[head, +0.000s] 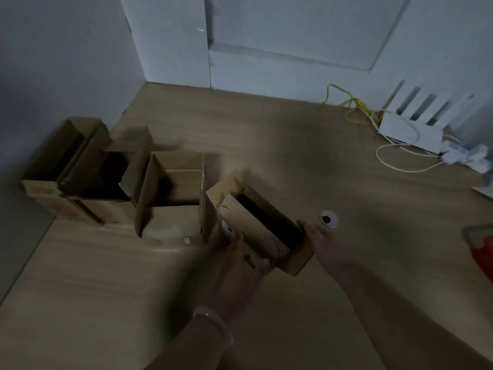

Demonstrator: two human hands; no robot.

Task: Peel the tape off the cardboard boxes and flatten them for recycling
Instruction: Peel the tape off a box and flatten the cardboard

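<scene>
A small open cardboard box (250,217) sits tilted just above the wooden floor in the middle of the view. My left hand (244,265) holds its near long side, thumb curled over the edge. My right hand (320,239) grips its right end. Three more open cardboard boxes stand in a row to the left: one beside the held box (173,198), one in the middle (106,180) and one by the wall (58,158). The light is dim and I cannot make out any tape on them.
A small round white object with a dark centre (329,219) lies on the floor just right of my right hand. A white router (416,124) with yellow and white cables stands at the back right wall. Something orange (482,249) shows at the right edge.
</scene>
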